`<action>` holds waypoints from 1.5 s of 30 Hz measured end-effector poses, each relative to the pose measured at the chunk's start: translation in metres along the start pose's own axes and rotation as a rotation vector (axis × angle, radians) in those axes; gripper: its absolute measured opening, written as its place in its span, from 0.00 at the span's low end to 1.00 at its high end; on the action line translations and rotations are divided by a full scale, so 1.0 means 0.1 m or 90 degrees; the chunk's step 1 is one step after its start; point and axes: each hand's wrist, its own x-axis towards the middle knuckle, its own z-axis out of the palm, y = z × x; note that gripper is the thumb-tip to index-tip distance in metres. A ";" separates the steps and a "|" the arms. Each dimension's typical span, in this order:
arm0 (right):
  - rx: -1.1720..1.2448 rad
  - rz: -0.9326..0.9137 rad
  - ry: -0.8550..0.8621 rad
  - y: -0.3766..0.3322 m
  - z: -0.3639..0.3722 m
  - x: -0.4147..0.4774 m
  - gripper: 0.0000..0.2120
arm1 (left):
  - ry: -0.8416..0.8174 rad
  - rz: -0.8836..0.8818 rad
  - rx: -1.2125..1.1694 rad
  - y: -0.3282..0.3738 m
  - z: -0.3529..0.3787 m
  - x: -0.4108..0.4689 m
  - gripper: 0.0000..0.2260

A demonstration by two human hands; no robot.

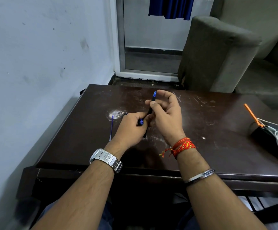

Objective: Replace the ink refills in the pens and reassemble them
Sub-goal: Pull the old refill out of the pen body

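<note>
Both hands pinch one pen (149,112), left hand (129,128) bracing its lower end, right hand (165,113) gripping toward one o'clock, likely to twist it together.

Blue pen (152,105) tilted upright; loose refill (111,127) flat on table.
</note>
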 end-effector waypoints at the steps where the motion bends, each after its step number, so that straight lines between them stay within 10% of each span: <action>1: 0.005 0.003 0.000 0.00 0.00 0.00 0.12 | -0.003 0.003 -0.003 0.00 0.00 0.00 0.10; 6: -0.141 -0.027 0.019 0.03 -0.02 -0.03 0.13 | 0.003 -0.001 0.034 0.00 -0.01 0.00 0.09; 30: 0.078 -0.093 0.164 -0.09 -0.20 0.12 0.08 | 0.010 -0.003 0.077 -0.11 -0.07 0.04 0.16; 36: -0.154 0.006 0.130 0.05 -0.32 0.13 0.04 | 0.184 -0.019 0.049 -0.12 -0.16 0.10 0.15; 45: -0.501 0.251 -0.033 0.21 -0.30 0.12 0.03 | 0.161 -0.051 0.087 -0.14 -0.15 0.09 0.17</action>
